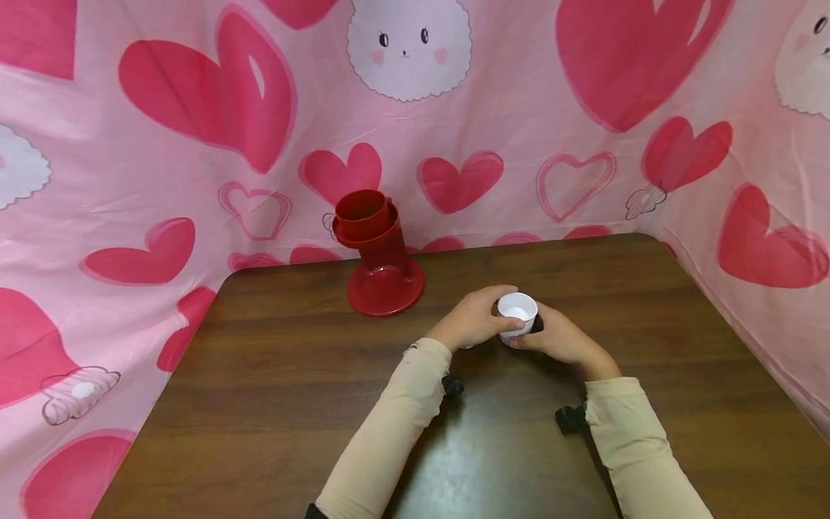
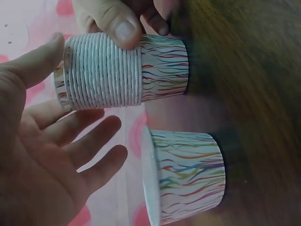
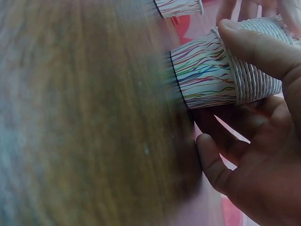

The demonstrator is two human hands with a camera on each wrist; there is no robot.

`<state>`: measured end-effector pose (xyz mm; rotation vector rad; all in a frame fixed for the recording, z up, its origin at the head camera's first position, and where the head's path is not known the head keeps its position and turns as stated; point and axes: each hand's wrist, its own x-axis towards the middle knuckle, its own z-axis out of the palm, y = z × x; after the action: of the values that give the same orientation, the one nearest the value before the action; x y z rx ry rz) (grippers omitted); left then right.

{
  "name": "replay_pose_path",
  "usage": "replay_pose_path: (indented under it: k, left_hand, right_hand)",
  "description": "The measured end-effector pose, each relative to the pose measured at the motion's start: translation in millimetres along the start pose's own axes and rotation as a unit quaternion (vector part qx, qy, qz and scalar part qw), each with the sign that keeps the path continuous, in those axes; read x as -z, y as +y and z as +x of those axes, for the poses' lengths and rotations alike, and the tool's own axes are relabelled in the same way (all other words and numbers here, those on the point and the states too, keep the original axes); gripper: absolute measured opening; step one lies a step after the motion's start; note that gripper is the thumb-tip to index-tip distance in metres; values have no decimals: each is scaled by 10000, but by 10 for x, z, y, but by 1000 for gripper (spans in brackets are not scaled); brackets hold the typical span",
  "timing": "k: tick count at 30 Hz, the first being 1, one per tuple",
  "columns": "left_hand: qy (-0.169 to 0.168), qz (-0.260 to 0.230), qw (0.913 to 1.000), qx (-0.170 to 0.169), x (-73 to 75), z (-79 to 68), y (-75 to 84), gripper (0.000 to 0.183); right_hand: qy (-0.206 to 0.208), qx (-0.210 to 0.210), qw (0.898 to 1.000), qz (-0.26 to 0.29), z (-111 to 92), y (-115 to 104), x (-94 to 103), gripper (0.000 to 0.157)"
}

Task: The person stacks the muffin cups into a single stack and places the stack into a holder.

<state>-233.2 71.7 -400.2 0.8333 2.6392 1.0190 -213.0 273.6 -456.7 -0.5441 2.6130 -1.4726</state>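
A nested stack of paper cups (image 2: pixel 103 70) with coloured wavy lines stands on the table, its white inside (image 1: pixel 516 306) showing from above. My right hand (image 1: pixel 563 335) grips the stack's side, the thumb lying across the stacked rims (image 3: pixel 258 61) in the right wrist view. At the top, my left hand (image 1: pixel 476 317) holds the uppermost cup between thumb and fingers; its other fingers are spread. A single paper cup (image 2: pixel 190 176) of the same pattern stands upright beside the stack. From the head view it is almost wholly hidden behind the left hand.
Farther back on the left stands a red plastic tube-shaped holder (image 1: pixel 382 267) with a round base and an open ring top. The brown wooden table (image 1: pixel 272 404) reaches back to a pink cloth (image 1: pixel 402 130) printed with hearts, which also hangs along both sides.
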Motion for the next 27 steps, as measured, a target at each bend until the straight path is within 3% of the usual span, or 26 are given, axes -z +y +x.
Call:
replay_pose_path:
  k: [4, 9, 15, 18, 23, 27]
  left_hand:
    - [-262, 206, 9994, 55, 46, -20, -14, 75]
    - [-325, 581, 9976, 168, 62, -19, 18, 72]
    - [-438, 1573, 9859, 377, 77, -7, 130, 70]
    - [-621, 1800, 9809, 393, 105, -44, 131, 75]
    - [-668, 1291, 9882, 492, 168, -175, -25, 98]
    - [-635, 900, 9923, 563, 225, -277, -183, 104]
  right_hand:
    - [-45, 6, 10000, -41, 20, -19, -3, 74]
    - [-52, -68, 9999, -101, 26, -37, -5, 78]
    - [-45, -22, 9999, -158, 9, -22, 25, 76]
    - [-90, -32, 9999, -121, -9, -10, 26, 76]
    - [-91, 6, 9999, -90, -20, -10, 12, 75]
    - [-17, 50, 9999, -101, -9, -19, 5, 72]
